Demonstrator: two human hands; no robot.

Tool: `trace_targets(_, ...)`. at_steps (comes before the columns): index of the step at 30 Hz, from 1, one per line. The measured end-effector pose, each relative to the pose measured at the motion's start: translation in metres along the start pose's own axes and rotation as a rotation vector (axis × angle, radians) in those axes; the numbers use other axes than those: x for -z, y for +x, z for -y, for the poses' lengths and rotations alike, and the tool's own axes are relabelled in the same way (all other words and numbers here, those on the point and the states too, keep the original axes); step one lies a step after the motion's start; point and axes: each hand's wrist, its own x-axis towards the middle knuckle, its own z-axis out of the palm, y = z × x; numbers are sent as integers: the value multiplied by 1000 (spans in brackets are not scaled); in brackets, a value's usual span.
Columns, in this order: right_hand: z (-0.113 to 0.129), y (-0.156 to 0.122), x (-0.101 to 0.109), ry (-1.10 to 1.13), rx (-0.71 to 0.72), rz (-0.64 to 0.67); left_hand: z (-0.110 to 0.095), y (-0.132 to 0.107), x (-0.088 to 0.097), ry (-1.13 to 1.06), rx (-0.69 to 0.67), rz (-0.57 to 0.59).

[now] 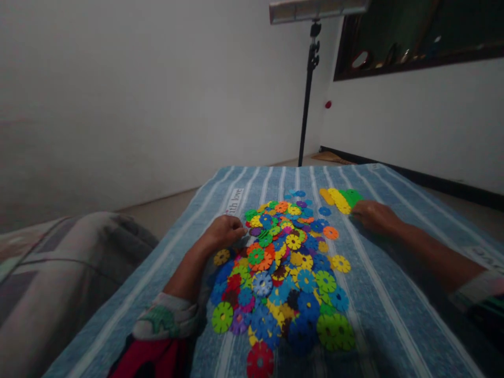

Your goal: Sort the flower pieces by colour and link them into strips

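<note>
A heap of flat, round, notched plastic discs (283, 268) in many colours lies on a blue striped cloth (397, 283). My left hand (224, 231) rests at the heap's far left edge with its fingers curled; what they pinch, if anything, is hidden. My right hand (372, 215) lies further right, fingers closed against a joined row of yellow and green discs (340, 199) at the cloth's far side.
A grey striped cushion (59, 278) lies to the left of the cloth. A black light stand (309, 94) rises behind the cloth against the white wall. A dark framed window (417, 37) is at the upper right.
</note>
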Motion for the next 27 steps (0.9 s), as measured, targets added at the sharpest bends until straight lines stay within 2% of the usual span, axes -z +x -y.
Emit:
trace_targets(3,34,-21,-1,36,191,47,3,-2,-1,-42,-9,46)
trace_targets(6,74,-47,-1,146,312,24,1,-6,-3,-49,-26,118)
trace_targets(10,120,-79,1,306,420,-74,-4,-13,-11,-119,-47,178)
trace_targets(14,149,-97,6,381,478,-174,-6,-23,-19,-236,-61,132)
trace_targets(20,164,-108,5,377,475,-310,2,-39,-27,-234,-80,18)
trace_targets(27,146,-122,-13,410,288,-374,-9,-56,-40,9,-144,-51)
